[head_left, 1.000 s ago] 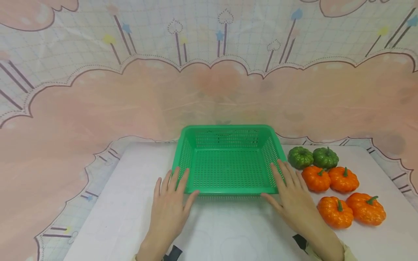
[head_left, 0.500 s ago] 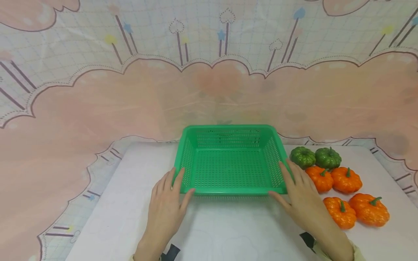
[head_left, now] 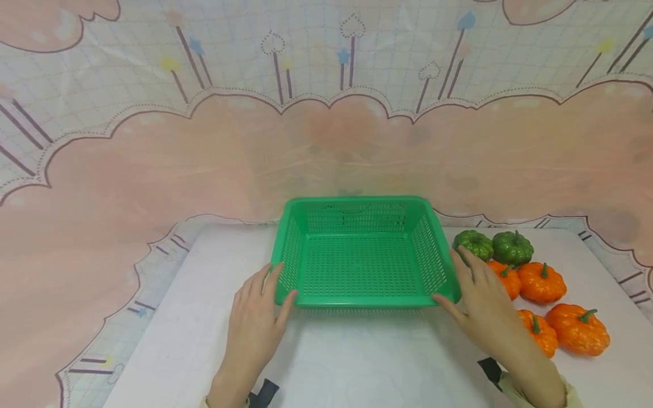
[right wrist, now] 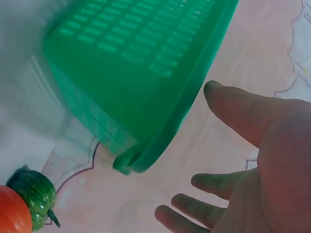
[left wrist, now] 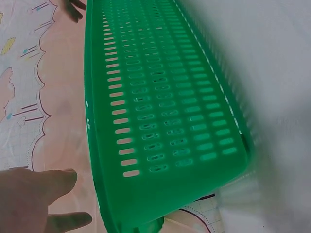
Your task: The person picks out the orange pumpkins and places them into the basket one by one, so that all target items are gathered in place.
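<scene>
A rectangular green plastic basket (head_left: 362, 302) with slotted walls stands in the middle of the white table. My left hand (head_left: 256, 323) is at its front left corner, fingers extended and thumb spread. In the left wrist view, the left thumb and a finger (left wrist: 68, 222) stand apart from the basket rim (left wrist: 92, 141). At the front right corner is my right hand (head_left: 490, 309), with its fingers straight and spread. Its thumb tip lies very close to the rim in the right wrist view; whether it touches, I cannot tell. Neither hand grips anything.
Several small pumpkins sit right of the basket: two green ones, such as the far green pumpkin (head_left: 512, 247), and orange ones, such as the front orange pumpkin (head_left: 578, 330). My right hand partly covers the nearer ones. A patterned cloth (head_left: 326, 153) hangs behind the table (head_left: 357, 357).
Both hands have moved outward, the left to the left and the right to the right, toward the basket's front corners. The basket and pumpkins stay in place.
</scene>
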Tool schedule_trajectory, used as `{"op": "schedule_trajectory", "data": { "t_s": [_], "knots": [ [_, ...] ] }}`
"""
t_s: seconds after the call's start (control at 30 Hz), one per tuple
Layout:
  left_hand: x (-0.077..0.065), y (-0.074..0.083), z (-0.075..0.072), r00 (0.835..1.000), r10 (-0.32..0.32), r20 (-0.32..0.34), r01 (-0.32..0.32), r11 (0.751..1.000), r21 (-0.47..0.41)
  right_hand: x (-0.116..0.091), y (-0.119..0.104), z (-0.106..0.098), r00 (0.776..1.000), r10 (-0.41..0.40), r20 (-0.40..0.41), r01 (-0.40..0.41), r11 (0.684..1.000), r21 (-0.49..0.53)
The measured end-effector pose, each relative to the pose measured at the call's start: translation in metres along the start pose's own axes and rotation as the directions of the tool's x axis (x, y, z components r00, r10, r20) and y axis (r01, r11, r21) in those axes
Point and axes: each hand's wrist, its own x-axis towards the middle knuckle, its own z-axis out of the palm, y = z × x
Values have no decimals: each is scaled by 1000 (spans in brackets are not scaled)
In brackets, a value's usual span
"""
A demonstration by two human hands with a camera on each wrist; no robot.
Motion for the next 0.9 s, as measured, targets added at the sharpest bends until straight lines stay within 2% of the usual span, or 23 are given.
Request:
{"op": "schedule_trajectory", "data": {
  "t_s": [0.6, 0.9],
  "knots": [
    [6, -5, 0, 999, -53, 1, 53, 997, -49, 6, 20, -6, 999, 15, -31, -15, 1000, -17],
    [11, -9, 0, 997, -82, 16, 83, 994, -76, 10, 27, -6, 999, 17, -47, -17, 1000, 10]
  ]
}}
